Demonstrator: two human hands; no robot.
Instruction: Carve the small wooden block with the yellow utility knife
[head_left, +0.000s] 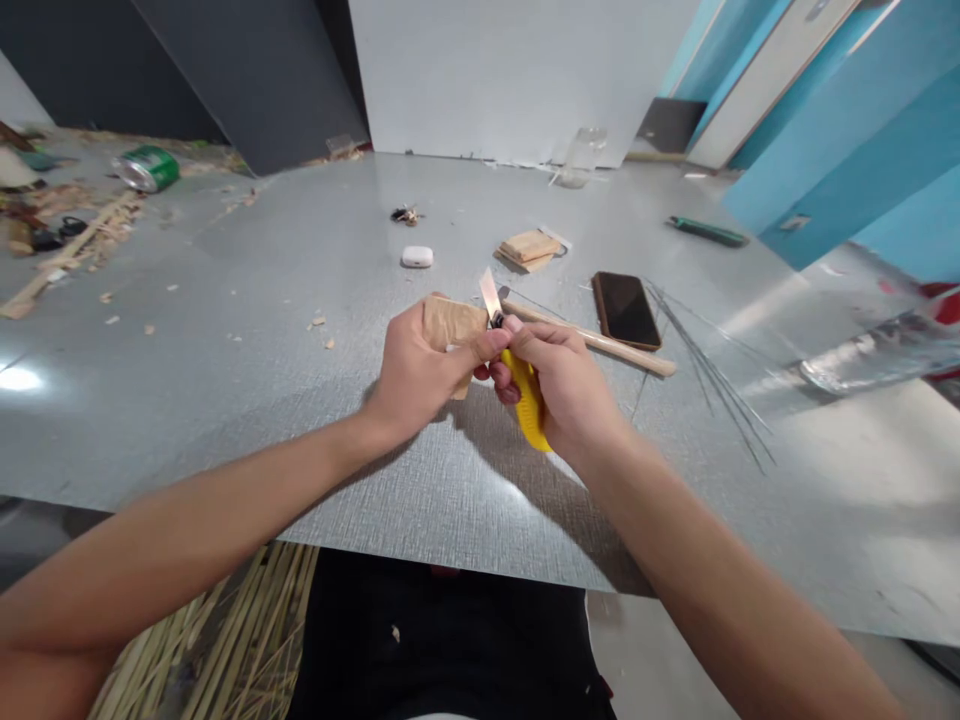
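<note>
My left hand (420, 365) is closed on a flat light-brown piece (454, 322), which looks like wood or folded paper. Its thumb reaches over to the head of a yellow utility knife (531, 405). Wrapped round the knife's handle is my right hand (566, 375), thumb near the top of the grip. The knife's blade (490, 290) is out and points up and away from me, just right of the brown piece. Just beyond my right hand a pale wooden stick (622, 347) lies on the grey table (300, 420).
Beyond my hands are a white earbud case (417, 257), stacked brown pieces (529, 247) and a phone (627, 309). Thin wires (720, 385) and a green cutter (707, 232) lie to the right. A glass (583, 158) stands at the back; a green can (147, 168) lies far left among shavings.
</note>
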